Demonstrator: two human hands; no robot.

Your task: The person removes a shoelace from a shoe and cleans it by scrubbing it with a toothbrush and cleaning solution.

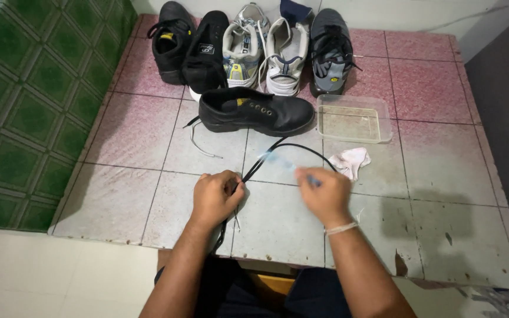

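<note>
near the front edge of a tiled table, the left hand pinched a black shoelace that looped toward the table's middle. the right hand gripped a blurred blue toothbrush. a black shoe lay on its side beyond, beside a clear tray and white cloth.

Left hand and right hand side by side near front edge of tiled platform, left pinching shoelace, right gripping blurred toothbrush. Shoelace looping away from hands toward single shoe lying sideways just behind. Row of shoes along back wall, behind single shoe. Plastic container right of single shoe. Crumpled cloth in front of container, just beside right hand.
</note>
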